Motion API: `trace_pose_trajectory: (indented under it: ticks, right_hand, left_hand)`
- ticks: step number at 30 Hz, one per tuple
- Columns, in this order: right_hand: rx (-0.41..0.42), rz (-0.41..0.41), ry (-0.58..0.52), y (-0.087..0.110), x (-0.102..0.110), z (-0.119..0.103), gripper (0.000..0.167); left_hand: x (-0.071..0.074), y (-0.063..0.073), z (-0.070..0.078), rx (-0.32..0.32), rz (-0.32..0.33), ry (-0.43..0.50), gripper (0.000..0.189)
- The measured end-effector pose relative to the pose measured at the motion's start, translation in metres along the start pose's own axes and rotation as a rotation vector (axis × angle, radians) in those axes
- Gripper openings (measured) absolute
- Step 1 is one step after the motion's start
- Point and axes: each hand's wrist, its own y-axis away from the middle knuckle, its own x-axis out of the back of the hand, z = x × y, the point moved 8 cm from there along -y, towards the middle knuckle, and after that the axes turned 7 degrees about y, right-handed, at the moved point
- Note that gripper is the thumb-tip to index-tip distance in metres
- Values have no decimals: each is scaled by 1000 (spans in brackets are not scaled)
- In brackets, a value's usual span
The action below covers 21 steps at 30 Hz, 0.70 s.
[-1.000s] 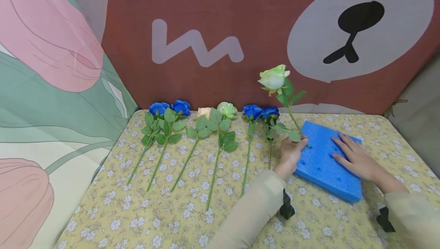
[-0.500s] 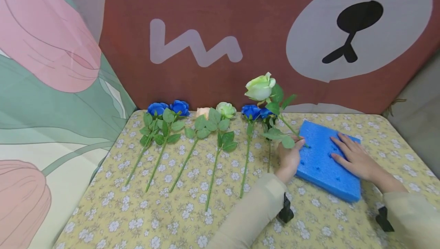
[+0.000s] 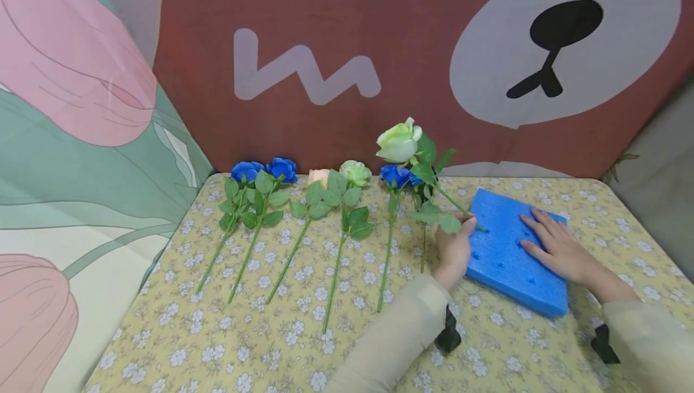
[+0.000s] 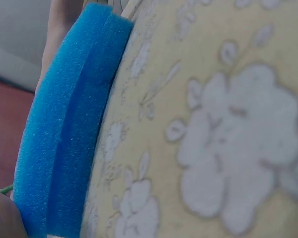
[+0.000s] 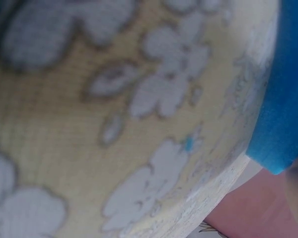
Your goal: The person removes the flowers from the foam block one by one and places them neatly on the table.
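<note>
Low on its stem, a pale green-white rose (image 3: 400, 141) is pinched by my left hand (image 3: 454, 251) at the left edge of a blue foam block (image 3: 509, 275). The stem leans left, its lower end at a hole in the foam's top. Several other small holes dot that surface. My right hand (image 3: 555, 248) lies flat on the block's right side, fingers spread. In the left wrist view the foam's side (image 4: 64, 124) fills the left part, with a bit of the left hand (image 4: 5, 215) at the corner. The right wrist view catches a foam corner (image 5: 288, 84).
Left of the block, artificial roses lie in a row on the floral tablecloth (image 3: 238, 357): blue ones (image 3: 282, 169), a peach one (image 3: 318, 177), a green-white one (image 3: 355, 173) and more blue ones (image 3: 394, 175). A brown bear-print backdrop (image 3: 314, 128) stands behind the table.
The held rose's head has swung left and slightly down, so its stem leans more. My left hand has shifted slightly left; the right hand stays on the foam.
</note>
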Motion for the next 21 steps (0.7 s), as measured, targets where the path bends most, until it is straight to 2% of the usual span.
trace_pose_trajectory:
  ticks: [8,11,14,18,21]
  right_hand:
    - [-7,-8,4,0,0,0,67]
    - [-2,-6,1,0,0,-1,67]
    - [2,0,-3,0,1,-1,66]
    - [3,7,0,0,2,-2,66]
    - [1,6,-1,0,2,-2,66]
  left_hand:
    - [-3,-3,-3,77,32,171,15]
    - [-2,-3,-5,60,37,210,12]
    - [-3,-3,-5,27,15,231,14]
    - [-3,-3,-5,-8,-19,239,17]
    - [-3,-2,-3,-33,-20,234,18]
